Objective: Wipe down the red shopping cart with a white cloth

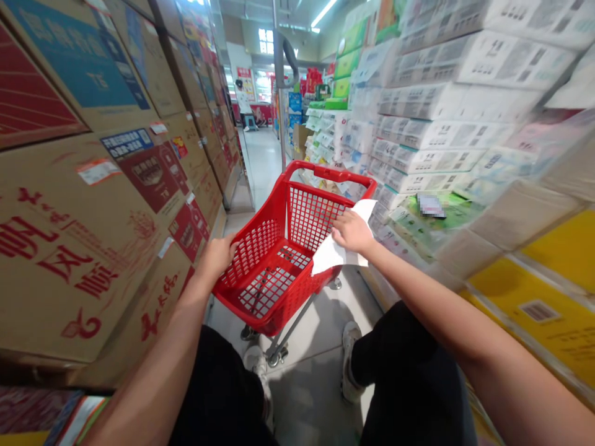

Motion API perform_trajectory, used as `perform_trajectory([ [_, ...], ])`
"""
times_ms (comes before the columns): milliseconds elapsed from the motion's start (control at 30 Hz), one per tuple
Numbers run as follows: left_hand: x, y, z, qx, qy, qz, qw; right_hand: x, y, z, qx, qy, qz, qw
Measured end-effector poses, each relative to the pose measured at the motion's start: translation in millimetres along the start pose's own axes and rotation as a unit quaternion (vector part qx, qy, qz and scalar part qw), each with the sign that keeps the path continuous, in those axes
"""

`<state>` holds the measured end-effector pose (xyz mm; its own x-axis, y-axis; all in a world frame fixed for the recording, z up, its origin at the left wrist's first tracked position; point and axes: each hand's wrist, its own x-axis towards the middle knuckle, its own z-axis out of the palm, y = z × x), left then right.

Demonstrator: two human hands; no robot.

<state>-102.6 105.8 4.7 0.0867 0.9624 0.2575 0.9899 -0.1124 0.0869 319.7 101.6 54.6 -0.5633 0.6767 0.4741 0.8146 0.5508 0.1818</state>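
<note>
A red plastic shopping cart point(297, 279) stands in front of me on the aisle floor, its lattice basket showing nothing inside. My left hand point(217, 257) is closed over the basket's left rim, the fingertips partly hidden. On the right side, my right hand point(353, 232) is closed on a white sheet of paper point(339, 255) and rests at the basket's right rim. The paper hangs over the outer side of the basket and covers part of it. The cart's raised handle point(330, 173) is at the far end, away from me.
Stacked cardboard boxes point(69, 248) wall the left side. On the right rise stacks of white wrapped packs point(432, 136), with yellow packs point(539, 297) lower down. A metal pole point(280, 93) stands beyond the cart. Farther along the tiled floor point(264, 148), a person point(243, 102) sits on a stool.
</note>
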Motion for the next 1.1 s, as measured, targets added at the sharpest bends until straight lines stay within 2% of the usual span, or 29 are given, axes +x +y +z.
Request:
perform_trajectory([
  [67, 0.4, 0.9, 0.1, 0.002, 0.001, -0.002, 1.0, 3.1, 11.5, -0.9, -0.01, 0.007, 0.027, 1.0],
  [133, -0.2, 3.3, 0.2, 0.008, 0.001, -0.019, 1.0, 0.9, -2.3, 3.0, 0.003, 0.016, 0.043, 0.999],
  [200, -2.0, 6.2, 0.1, 0.015, -0.001, -0.041, 0.999, -5.9, -37.8, 9.9, 0.038, 0.022, 0.036, 0.998],
  [300, -6.1, 10.0, -1.0, 0.028, -0.003, -0.062, 0.998, -20.6, -112.4, 17.2, 0.109, 0.037, 0.01, 0.993],
  [400, -9.7, 11.4, -3.2, 0.031, -0.005, -0.066, 0.997, -33.5, -180.4, 15.1, 0.166, 0.047, -0.003, 0.985],
  [467, -11.0, 10.6, -4.8, 0.028, -0.008, -0.061, 0.998, -38.3, -205.7, 11.1, 0.189, 0.045, -0.023, 0.981],
  [500, -11.3, 9.7, -5.3, 0.026, -0.009, -0.056, 0.998, -39.3, -209.9, 9.5, 0.193, 0.043, -0.041, 0.979],
  [567, -11.1, 7.1, -5.9, 0.018, -0.01, -0.041, 0.999, -38.8, -200.7, 8.2, 0.184, 0.038, -0.081, 0.979],
  [633, -9.9, 4.1, -5.7, 0.007, -0.009, -0.028, 1.0, -35.5, -171.1, 9.4, 0.159, 0.034, -0.091, 0.982],
  [800, -5.0, 2.1, -3.3, -0.004, -0.013, -0.036, 0.999, -13.1, -64.3, 13.1, 0.073, 0.027, 0.01, 0.997],
  [900, -3.9, 8.6, -4.0, -0.007, -0.014, -0.035, 0.999, 5.4, -24.7, 14.9, 0.031, 0.041, 0.079, 0.996],
  [1000, -5.0, 17.9, -6.9, -0.01, -0.007, -0.034, 0.999, 16.0, -24.1, 19.1, 0.028, 0.06, 0.131, 0.989],
  [1100, -7.4, 24.9, -9.6, 0.006, 0.006, -0.063, 0.998, 11.1, -64.0, 22.1, 0.062, 0.067, 0.129, 0.987],
])
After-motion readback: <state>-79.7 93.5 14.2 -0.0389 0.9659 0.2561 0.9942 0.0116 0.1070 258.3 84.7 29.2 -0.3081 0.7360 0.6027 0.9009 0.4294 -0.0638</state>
